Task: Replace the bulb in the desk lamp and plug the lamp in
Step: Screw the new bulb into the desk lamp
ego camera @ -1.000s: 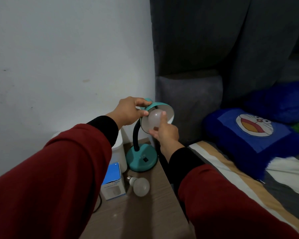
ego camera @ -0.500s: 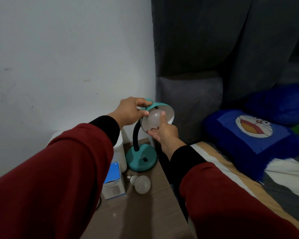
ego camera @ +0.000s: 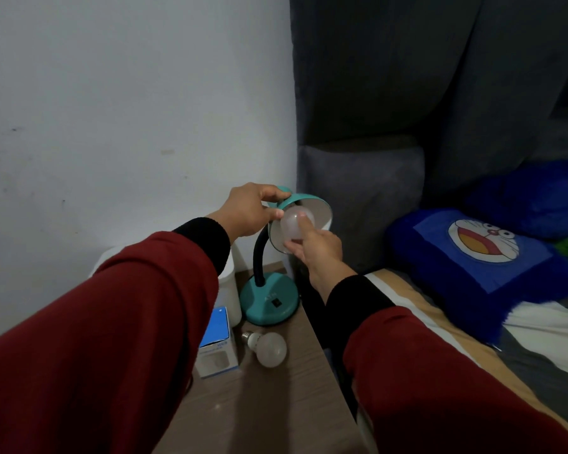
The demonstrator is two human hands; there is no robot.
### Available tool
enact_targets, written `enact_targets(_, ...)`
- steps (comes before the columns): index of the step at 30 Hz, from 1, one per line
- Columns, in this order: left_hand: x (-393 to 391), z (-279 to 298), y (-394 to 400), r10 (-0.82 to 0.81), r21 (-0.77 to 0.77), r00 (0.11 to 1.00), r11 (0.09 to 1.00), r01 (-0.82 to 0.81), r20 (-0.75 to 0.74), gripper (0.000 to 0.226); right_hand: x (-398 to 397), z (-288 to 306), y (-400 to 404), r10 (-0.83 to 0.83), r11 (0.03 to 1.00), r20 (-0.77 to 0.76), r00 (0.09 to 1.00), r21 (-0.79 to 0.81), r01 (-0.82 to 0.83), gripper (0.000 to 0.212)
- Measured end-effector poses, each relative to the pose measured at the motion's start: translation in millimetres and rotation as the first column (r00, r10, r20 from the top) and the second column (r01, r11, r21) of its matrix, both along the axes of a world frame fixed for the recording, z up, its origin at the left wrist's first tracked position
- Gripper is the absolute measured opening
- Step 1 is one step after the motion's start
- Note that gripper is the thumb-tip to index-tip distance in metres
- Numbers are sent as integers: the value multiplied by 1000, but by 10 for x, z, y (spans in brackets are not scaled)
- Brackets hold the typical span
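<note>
Bulb in shade: the frosted bulb is sitting inside the teal shade, as it was a second ago.
Right hand: the right hand is gripping the bulb, fingers closed around it; the grip is looking slightly turned compared to the earlier frame.
Left hand: the left hand is still holding the shade's back, fingers clamped on it.
Lamp: the lamp base is standing on the wooden nightstand, unmoved.
Other bulb: a second bulb is lying near the base, beside a blue-and-white box.
Bed: a blue cartoon pillow is resting on the bed.
</note>
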State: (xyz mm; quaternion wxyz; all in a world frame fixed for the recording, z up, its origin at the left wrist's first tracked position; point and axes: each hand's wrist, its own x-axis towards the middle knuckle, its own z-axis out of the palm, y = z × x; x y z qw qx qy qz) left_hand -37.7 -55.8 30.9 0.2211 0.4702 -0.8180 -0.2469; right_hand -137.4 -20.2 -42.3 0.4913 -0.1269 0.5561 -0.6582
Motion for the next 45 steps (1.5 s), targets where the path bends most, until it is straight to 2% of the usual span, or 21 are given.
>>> enact_targets(2, 5, 3, -1, -2, 6, 1000, 1000, 2, 5, 42, -13, 31, 12, 1, 1000, 34, 999, 23, -2, 57)
enact_targets(6, 3, -5, 2, 3, 15, 1000, 1000, -2, -8, 42, -13, 9, 6, -41, 998, 13, 999, -54, 42, 57)
enact_targets(8, 2, -5, 1, 5, 16, 1000, 1000, -5, -9, 41, -27, 0, 9, -15, 1000, 3, 1000, -15, 15, 54)
enact_targets(11, 6, -9, -9, 9, 25, 1000, 1000, -9, -17, 41, -32, -5, 14, 27, 998, -45, 999, 50, -25, 65)
enact_targets(16, 8, -16, -17, 8, 28, 1000, 1000, -8, -20, 42, -17, -21, -18, -24, 1000, -12, 1000, -17, 24, 55)
enact_targets(19, 14, -17, -26, 4, 27, 1000, 1000, -3, -20, 42, -31, 2, -17, 6, 1000, 19, 1000, 21, -6, 59)
enact_targets(22, 9, -24, -27, -2, 16, 1000, 1000, 2, -16, 41, -24, -32, -25, 5, 1000, -12, 1000, -21, -5, 57)
enact_targets(24, 7, -22, -24, -2, 1, 1000, 1000, 2, -6, 41, -33, -22, -28, 8, 1000, 20, 1000, -8, -8, 57)
enact_targets(26, 8, -17, -25, -2, -1, 1000, 1000, 2, -1, 41, -34, 10, -25, 24, 999, 60, 998, 35, -26, 65)
enact_targets(28, 9, -17, -28, -5, 4, 1000, 1000, 5, 1, 41, -32, 3, -29, 33, 998, 25, 999, 56, -35, 59)
enact_targets(32, 1, -19, -19, 1, 7, 1000, 1000, -1, -12, 41, -12, 6, -17, 52, 998, 9, 999, 20, -52, 55)
enact_targets(35, 3, -18, -24, -4, 9, 1000, 1000, 4, -10, 40, 1, 39, -3, 66, 997, 31, 997, 41, -67, 66)
enact_targets(40, 4, -27, -26, -3, 11, 1000, 1000, 4, -19, 41, -7, 25, -7, 50, 999, 34, 998, 18, -50, 57)
enact_targets(43, 7, -29, -35, -14, 3, 1000, 1000, 14, -7, 41, 10, 72, 3, 56, 998, 79, 995, 26, -58, 67)
enact_targets(45, 11, -31, -35, -20, 4, 1000, 1000, 20, -9, 41, 13, 62, 2, 59, 998, 32, 998, -6, -59, 64)
